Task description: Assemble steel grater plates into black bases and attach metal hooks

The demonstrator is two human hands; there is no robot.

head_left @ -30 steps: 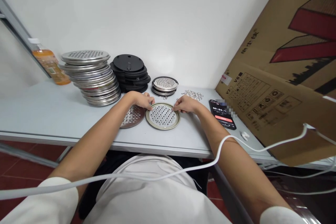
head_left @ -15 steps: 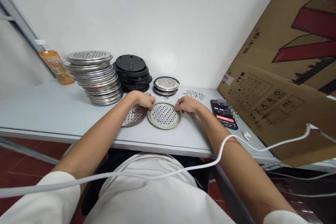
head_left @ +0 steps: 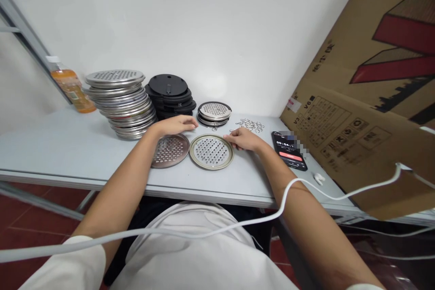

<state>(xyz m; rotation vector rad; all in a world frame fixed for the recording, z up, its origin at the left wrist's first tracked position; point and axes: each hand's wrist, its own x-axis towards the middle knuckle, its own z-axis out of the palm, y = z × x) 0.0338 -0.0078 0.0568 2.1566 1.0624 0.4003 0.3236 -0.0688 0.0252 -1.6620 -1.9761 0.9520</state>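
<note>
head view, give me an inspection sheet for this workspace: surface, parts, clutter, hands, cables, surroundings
Surface: grey table, bearing the parts and clutter below.
Parts: olive-rimmed disc and brown-rimmed disc, flat, side by side; silver disc stack, uneven; black disc stack; short stack with perforated top; loose metal clips.
Clutter: orange drink bottle; phone; small white object.
Hands: left hand open near the brown-rimmed disc's far edge; right hand at the olive-rimmed disc's right far rim, grip unclear.
Cables: white cable across the view, in front of the right forearm.
Surroundings: white wall behind, cardboard box at right.
</note>
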